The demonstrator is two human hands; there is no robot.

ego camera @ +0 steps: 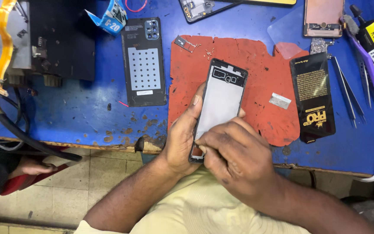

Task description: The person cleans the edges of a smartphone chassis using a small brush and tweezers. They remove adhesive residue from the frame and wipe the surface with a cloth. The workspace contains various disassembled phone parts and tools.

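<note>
My left hand [182, 136] grips the left edge of a black phone frame [220, 97] with a pale grey inner plate, held tilted over a red rubber mat [256, 65]. My right hand [234, 156] covers the frame's lower end, fingertips pinched against its bottom left corner; whatever is between them is hidden. The frame's camera cutout is at the top end, away from me.
A black phone back cover [144, 63] lies left of the mat on the blue bench [66, 108]. A black battery [313, 97], tweezers [347, 93], a purple brush [366, 58], a small SIM tray [182, 42], tiny screws [207, 53] and another phone [323, 17] lie around.
</note>
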